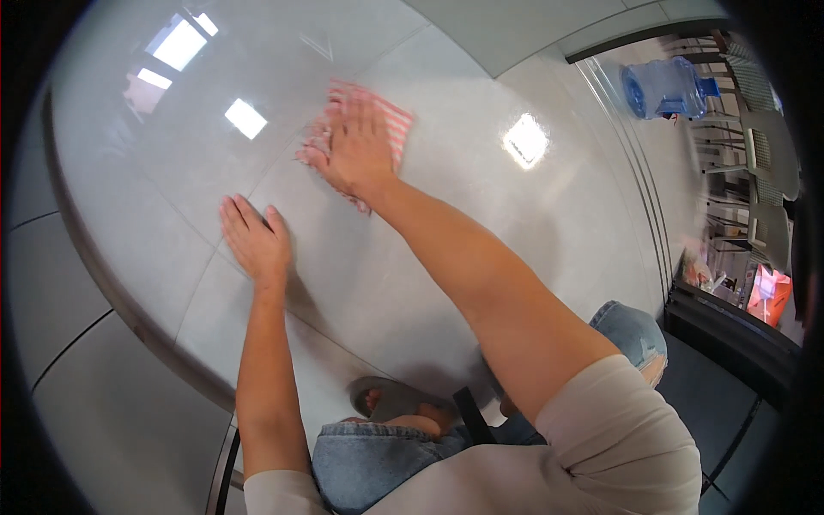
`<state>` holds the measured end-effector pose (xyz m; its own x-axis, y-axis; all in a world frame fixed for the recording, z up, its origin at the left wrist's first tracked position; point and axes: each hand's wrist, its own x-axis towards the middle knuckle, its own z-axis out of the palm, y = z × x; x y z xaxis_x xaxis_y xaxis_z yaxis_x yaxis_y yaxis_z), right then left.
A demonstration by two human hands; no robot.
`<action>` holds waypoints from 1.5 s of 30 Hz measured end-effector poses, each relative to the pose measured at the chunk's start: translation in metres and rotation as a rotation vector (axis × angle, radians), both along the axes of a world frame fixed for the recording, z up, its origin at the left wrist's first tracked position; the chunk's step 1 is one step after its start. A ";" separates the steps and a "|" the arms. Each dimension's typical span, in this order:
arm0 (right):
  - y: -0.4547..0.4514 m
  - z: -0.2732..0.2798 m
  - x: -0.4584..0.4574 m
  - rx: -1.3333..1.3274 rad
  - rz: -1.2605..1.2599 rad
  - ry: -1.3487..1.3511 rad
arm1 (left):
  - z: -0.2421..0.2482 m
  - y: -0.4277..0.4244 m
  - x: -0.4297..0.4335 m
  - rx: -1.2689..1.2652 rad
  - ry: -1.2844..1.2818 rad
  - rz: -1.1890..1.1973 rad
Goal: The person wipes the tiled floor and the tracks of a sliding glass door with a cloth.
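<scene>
A red-and-white striped cloth (pixel 399 132) lies rumpled on the glossy light tile floor (pixel 425 283). My right hand (pixel 360 145) holds it down under the palm, fingers stretched out and slightly blurred; most of the cloth's middle is hidden beneath. Some of the cloth bunches up along the thumb side, while a flatter striped corner shows beyond the little finger. To the left and nearer to me, my left hand (pixel 257 241) rests flat on the tiles, with nothing in it and its thumb spread from the fingers.
A grey panel or cabinet base (pixel 502 32) stands at the top. Door tracks (pixel 627 148) cross the floor at right, with a blue water-cooler bottle (pixel 666 89) and several chairs (pixel 766 154) beyond. A dark curved edge (pixel 96 277) borders the left. My sandalled foot (pixel 399 399) is below.
</scene>
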<state>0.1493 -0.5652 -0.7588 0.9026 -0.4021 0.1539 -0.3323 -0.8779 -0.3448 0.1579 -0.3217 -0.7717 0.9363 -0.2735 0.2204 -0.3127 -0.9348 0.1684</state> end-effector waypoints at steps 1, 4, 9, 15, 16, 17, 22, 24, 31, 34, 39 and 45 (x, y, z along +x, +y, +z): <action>-0.006 0.001 0.010 -0.091 0.080 -0.051 | -0.001 -0.005 0.001 -0.009 -0.011 -0.002; 0.001 0.022 -0.001 0.079 0.224 -0.056 | -0.004 0.014 0.003 0.009 0.009 0.014; -0.028 0.003 -0.132 -0.008 -0.046 0.104 | -0.005 0.015 0.014 -0.053 0.036 0.000; -0.001 0.000 -0.100 0.005 -0.312 0.243 | 0.003 0.011 0.041 -0.011 0.014 0.086; 0.012 0.006 -0.077 0.055 -0.273 0.266 | 0.003 0.012 0.040 -0.007 0.029 0.096; 0.025 0.014 -0.049 0.107 -0.234 0.281 | 0.006 0.011 0.042 0.019 0.058 0.097; 0.059 0.011 0.093 -0.021 -0.083 0.078 | 0.012 -0.007 0.045 0.015 0.074 0.085; 0.062 0.006 0.120 -0.035 -0.060 0.049 | 0.014 -0.008 0.044 -0.006 0.109 0.073; 0.042 0.032 0.019 0.205 -0.083 0.255 | 0.018 0.005 0.045 0.023 0.232 0.128; 0.024 0.013 -0.059 0.042 -0.160 0.343 | 0.019 -0.008 0.046 -0.007 0.288 0.122; 0.043 0.018 -0.047 -0.063 -0.103 0.454 | 0.018 -0.002 0.046 -0.022 0.322 0.145; 0.089 0.024 0.058 -0.023 0.037 0.439 | 0.017 -0.004 0.045 -0.029 0.411 0.163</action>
<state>0.2075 -0.4764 -0.7344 0.8982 -0.3690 -0.2389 -0.4109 -0.8979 -0.1581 0.2028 -0.3257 -0.7548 0.9781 -0.1145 -0.1740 -0.0634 -0.9594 0.2750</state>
